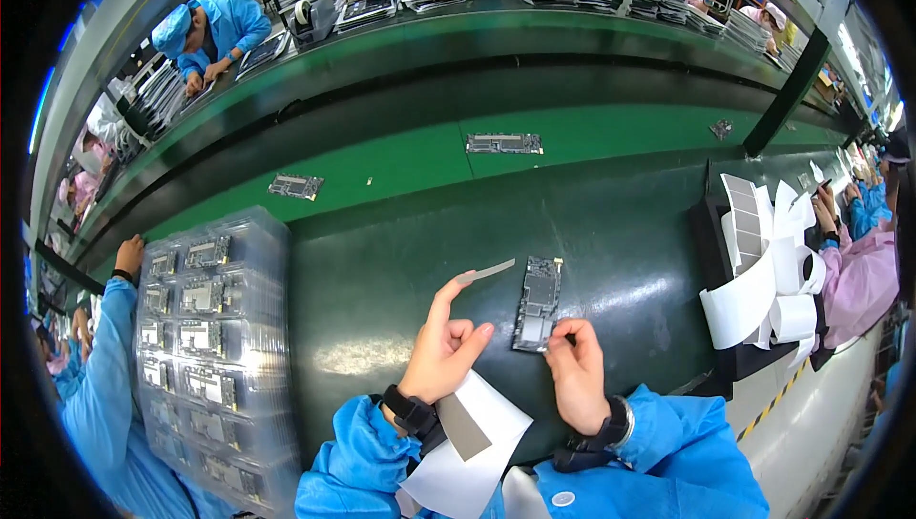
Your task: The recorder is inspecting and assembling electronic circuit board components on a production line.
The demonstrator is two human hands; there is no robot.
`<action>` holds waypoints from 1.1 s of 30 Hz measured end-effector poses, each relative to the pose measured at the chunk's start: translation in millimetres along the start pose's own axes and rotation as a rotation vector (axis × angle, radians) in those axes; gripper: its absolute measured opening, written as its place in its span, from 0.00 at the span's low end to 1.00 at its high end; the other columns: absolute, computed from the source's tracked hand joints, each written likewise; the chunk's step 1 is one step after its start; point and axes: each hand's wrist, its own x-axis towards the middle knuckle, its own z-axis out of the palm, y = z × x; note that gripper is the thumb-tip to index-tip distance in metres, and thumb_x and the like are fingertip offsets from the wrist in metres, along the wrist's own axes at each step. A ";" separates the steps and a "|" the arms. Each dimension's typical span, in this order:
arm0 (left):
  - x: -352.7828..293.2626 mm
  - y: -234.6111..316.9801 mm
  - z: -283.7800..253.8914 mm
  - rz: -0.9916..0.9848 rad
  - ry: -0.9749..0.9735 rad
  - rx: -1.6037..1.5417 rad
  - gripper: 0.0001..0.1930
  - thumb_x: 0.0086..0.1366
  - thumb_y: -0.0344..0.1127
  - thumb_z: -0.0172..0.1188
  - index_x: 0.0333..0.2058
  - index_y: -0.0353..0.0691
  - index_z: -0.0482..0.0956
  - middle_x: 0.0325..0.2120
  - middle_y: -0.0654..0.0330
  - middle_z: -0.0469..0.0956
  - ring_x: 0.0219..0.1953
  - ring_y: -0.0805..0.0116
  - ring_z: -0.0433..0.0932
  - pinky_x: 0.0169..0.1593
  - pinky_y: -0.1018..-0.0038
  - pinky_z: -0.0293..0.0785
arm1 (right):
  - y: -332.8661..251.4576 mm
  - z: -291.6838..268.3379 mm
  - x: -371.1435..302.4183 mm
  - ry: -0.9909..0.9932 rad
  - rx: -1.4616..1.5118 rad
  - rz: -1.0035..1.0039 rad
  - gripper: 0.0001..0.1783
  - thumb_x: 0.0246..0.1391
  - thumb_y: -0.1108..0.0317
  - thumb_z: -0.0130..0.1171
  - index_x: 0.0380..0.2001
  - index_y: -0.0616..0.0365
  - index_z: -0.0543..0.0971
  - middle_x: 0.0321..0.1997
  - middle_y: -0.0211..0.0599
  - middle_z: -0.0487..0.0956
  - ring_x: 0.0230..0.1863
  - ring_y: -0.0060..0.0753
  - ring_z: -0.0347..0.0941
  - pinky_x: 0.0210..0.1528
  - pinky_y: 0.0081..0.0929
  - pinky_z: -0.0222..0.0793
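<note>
My right hand (577,376) pinches the lower end of a circuit board (539,300), which it holds tilted above the dark green bench. The board has a black upper part and silvery shields lower down. To its left is my left hand (444,352), with the index finger stretched out and the other fingers curled. A thin grey strip (491,271) clings to that fingertip and points toward the board's top, apart from it. Below my left wrist hangs a white backing sheet (487,414) carrying a wider grey piece (465,428); what supports it is hidden.
Stacked clear trays (258,328) of circuit boards stand at left, beside a co-worker's arm (105,357). A black box (711,233) with curled white backing paper (754,300) stands at right. Boards (504,143) lie on the green belt (401,171) beyond. Co-workers sit opposite.
</note>
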 end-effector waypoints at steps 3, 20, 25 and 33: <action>1.6 1.4 2.0 0.011 0.004 -0.012 0.33 0.63 0.23 0.54 0.63 0.45 0.49 0.14 0.74 0.59 0.17 0.87 0.57 0.22 0.85 0.51 | -6.2 18.1 -19.2 -0.123 0.214 0.078 0.14 0.56 0.83 0.49 0.44 0.57 0.67 0.50 0.32 0.62 0.51 0.21 0.64 0.51 0.18 0.61; -2.3 2.4 0.4 -0.054 -0.006 -0.148 0.31 0.62 0.23 0.54 0.63 0.44 0.53 0.14 0.73 0.61 0.18 0.88 0.59 0.22 0.86 0.52 | -49.3 -7.4 90.8 -0.791 -1.062 -0.619 0.25 0.42 0.64 0.67 0.46 0.53 0.74 0.49 0.36 0.69 0.55 0.42 0.62 0.56 0.36 0.52; -0.8 8.4 -0.7 -0.082 -0.039 -0.161 0.29 0.63 0.22 0.53 0.61 0.43 0.56 0.16 0.75 0.61 0.19 0.89 0.59 0.24 0.88 0.52 | -58.0 -18.3 95.7 -0.680 -1.096 -0.546 0.25 0.41 0.65 0.68 0.45 0.52 0.74 0.47 0.36 0.70 0.52 0.42 0.63 0.56 0.37 0.53; -0.2 -0.1 -3.7 -0.073 -0.062 -0.164 0.28 0.64 0.23 0.53 0.61 0.41 0.57 0.17 0.74 0.64 0.20 0.89 0.59 0.24 0.87 0.51 | -51.5 -8.9 101.6 -0.550 -0.657 -0.317 0.09 0.50 0.66 0.63 0.32 0.59 0.79 0.33 0.31 0.77 0.31 0.23 0.70 0.34 0.21 0.62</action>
